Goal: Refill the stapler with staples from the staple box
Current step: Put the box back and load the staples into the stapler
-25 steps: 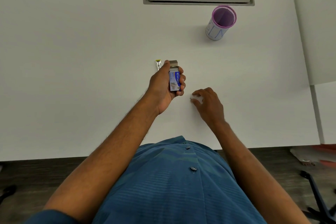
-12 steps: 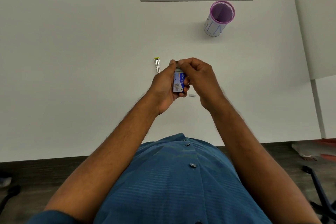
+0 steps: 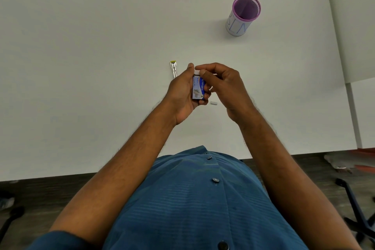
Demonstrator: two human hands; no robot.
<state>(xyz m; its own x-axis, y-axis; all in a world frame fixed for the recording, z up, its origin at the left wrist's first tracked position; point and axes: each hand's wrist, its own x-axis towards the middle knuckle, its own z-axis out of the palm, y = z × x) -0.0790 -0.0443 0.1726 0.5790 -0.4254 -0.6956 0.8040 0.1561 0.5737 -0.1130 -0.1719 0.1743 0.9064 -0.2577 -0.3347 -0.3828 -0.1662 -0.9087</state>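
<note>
Fingers (image 3: 204,91) of your left hand (image 3: 182,93) grip the staple box (image 3: 198,89); your right hand (image 3: 223,81) pinches its inner tray. Stapler (image 3: 173,69) lies unloaded on the bench (image 3: 81,67), so refilling remains.

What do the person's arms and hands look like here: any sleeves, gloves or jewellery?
Both forearms are bare and hairy. The left hand and right hand wear no gloves; no rings or watch are visible. A blue sleeve shows only at the left upper arm, matching the buttoned, finely striped blue shirt.
</note>
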